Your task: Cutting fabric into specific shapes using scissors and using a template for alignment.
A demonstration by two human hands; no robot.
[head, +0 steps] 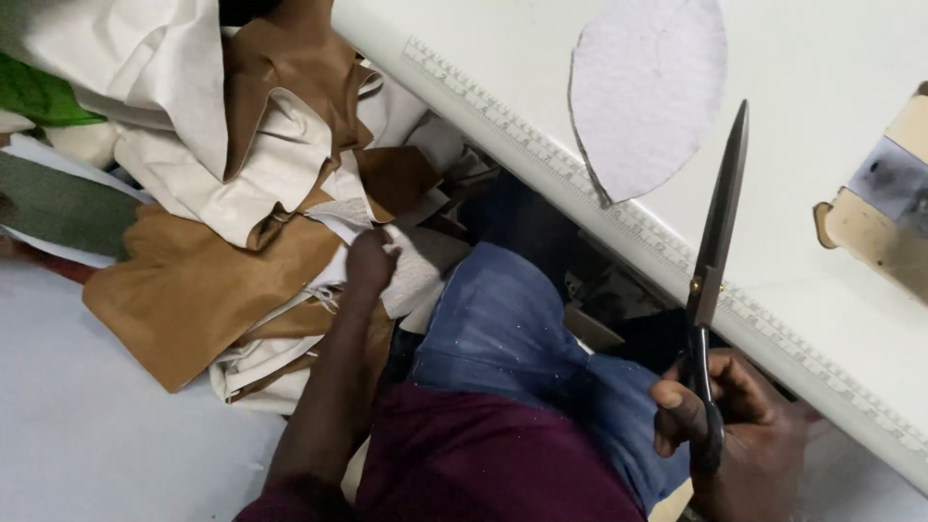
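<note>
Now we look down at our two hands. Our right hand holds a big pair of black scissors. Our fingers are curled tight around the handles, and the long blades are shut together. The blades point up and away from our fingers, over the edge of the white table. A ruler strip runs along that table edge, and the blades cross it just above our fingers.

Past the scissor tip, to its left, a pale grey oval piece lies flat on the table. It does not touch the scissors. Off to the right of the blades, near the edge of the view, sits a tan cardboard shape with a grey patch on it.

Our left hand reaches far out the other way, into a heap of scraps on the floor. Some scraps are brown and some are cream. Our fingers are closed on a white piece with a bumpy weave, right at the near side of the heap. Green cloth peeks out at the far side of the heap, well away from our fingers.

Between our two hands we see our knee in blue jeans, and our dark red top closer to us.
</note>
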